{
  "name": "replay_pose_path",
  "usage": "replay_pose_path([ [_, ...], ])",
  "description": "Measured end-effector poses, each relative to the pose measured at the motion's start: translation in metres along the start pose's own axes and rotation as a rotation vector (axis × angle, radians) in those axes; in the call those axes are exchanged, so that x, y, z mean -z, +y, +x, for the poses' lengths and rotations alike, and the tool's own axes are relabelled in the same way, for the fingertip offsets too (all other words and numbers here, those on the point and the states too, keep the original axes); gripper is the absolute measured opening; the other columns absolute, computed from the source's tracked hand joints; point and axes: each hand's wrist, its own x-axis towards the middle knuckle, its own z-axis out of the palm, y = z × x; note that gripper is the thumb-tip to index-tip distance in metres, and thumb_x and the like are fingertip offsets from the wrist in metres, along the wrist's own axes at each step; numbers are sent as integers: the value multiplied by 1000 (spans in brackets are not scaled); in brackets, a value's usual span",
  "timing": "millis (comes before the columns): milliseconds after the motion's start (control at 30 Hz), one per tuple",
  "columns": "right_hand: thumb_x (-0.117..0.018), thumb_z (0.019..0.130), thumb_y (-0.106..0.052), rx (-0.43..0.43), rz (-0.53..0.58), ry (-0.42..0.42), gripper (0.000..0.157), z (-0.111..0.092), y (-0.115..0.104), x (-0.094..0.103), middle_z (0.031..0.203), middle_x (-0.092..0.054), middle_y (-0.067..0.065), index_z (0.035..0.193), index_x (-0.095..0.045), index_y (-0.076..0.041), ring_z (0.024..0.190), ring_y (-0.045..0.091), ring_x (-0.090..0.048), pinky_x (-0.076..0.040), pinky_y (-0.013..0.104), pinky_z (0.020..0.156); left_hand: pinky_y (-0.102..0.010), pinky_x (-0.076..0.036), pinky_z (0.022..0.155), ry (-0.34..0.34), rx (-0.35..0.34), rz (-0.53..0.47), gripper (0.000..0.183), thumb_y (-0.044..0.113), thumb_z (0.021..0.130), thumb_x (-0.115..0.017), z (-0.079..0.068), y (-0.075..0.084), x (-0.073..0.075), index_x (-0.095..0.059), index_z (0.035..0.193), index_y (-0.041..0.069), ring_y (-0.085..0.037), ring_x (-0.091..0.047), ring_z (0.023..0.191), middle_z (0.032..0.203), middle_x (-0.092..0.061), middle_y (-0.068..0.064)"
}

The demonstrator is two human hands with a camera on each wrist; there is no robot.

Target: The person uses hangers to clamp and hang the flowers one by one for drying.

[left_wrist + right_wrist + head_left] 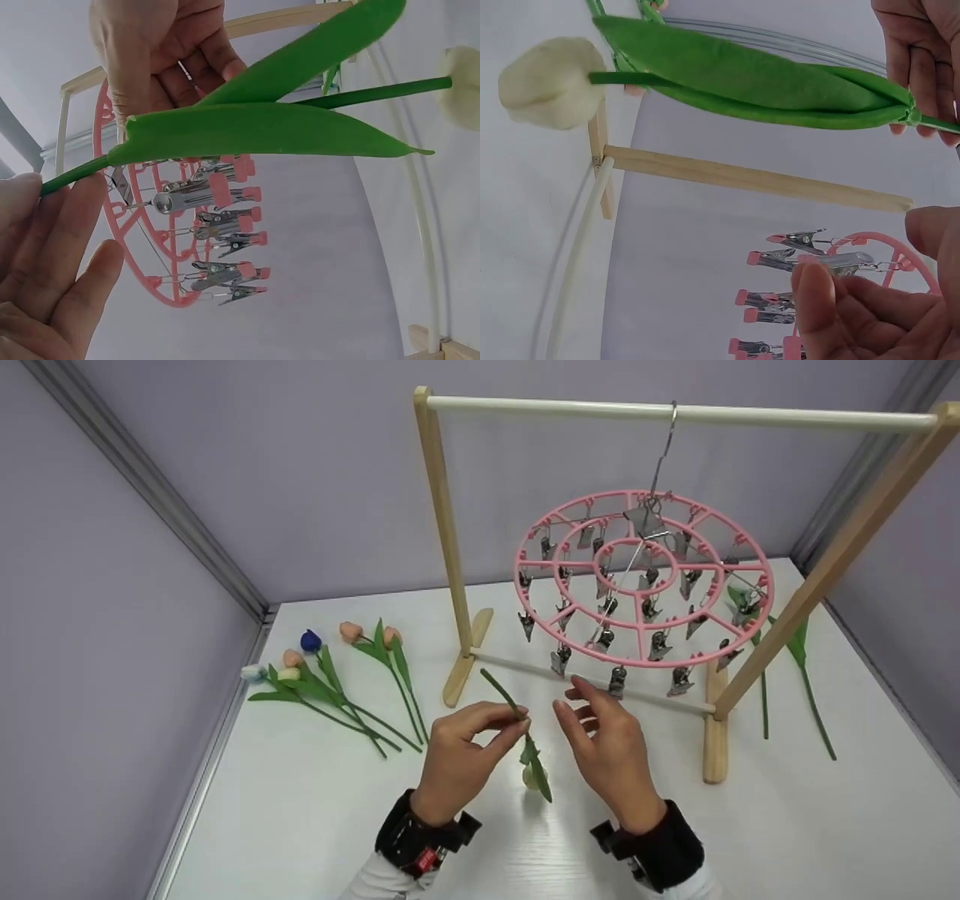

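Observation:
An artificial white tulip (262, 127) with green leaves hangs bloom-down over the table, its stem pointing up and away in the head view. My left hand (472, 750) pinches that stem between thumb and fingers. To its right, my right hand (611, 754) is raised with fingers loosely bent and holds nothing. Just beyond the right fingertips hangs a metal clip (617, 682) on the rim of a pink round clip hanger (641, 664). In the right wrist view, the right fingers (817, 292) overlap one of the pink-tipped clips.
The hanger hooks over the white rod (555, 407) of a wooden stand (442, 517). On the left of the table lie several tulips, including a blue one (310, 641) and a peach one (350, 631). Green stems (814, 697) hang at the right, behind the stand's right post.

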Motion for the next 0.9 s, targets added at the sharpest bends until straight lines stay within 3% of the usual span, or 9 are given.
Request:
replay_pose_path([
  [167, -67, 97, -21, -69, 16, -31, 58, 14, -2, -5, 121, -64, 16, 146, -44, 1, 93, 24, -68, -59, 37, 71, -30, -59, 77, 17, 13, 2, 11, 8, 91, -73, 0, -3, 2, -76, 101, 9, -15, -71, 87, 98, -73, -3],
  [267, -68, 97, -24, -111, 22, -28, 58, 25, -4, -8, 119, -64, 16, 145, -46, -2, 93, 28, -68, -59, 41, 72, -30, -58, 77, 25, 17, 18, 11, 8, 90, -74, 1, -5, 4, -76, 101, 8, -15, -71, 87, 98, -74, -5],
  [567, -73, 92, -32, -76, 6, 16, 30, 54, -8, -13, 94, -71, 7, 109, -74, -7, 81, 21, -69, -58, 39, 71, -28, -58, 76, 31, 28, 46, 12, 11, 91, -74, 18, -6, 11, -75, 103, 8, -13, -71, 86, 98, -74, 2],
  [700, -75, 91, -28, -68, -3, 35, 21, 60, -6, -12, 84, -72, 3, 96, -77, -8, 74, 15, -67, -56, 37, 68, -28, -58, 75, 8, 27, 55, 12, 13, 93, -72, 25, -5, 11, -75, 103, 6, -12, -70, 85, 96, -74, 1],
  [900, -74, 91, -33, -56, -19, 6, 23, 63, -6, -11, 78, -70, -1, 92, -77, -10, 70, 10, -64, -53, 32, 62, -27, -57, 71, 1, 43, 65, 14, 17, 95, -70, 30, -4, 12, -75, 103, 7, -10, -70, 80, 91, -74, 2],
])
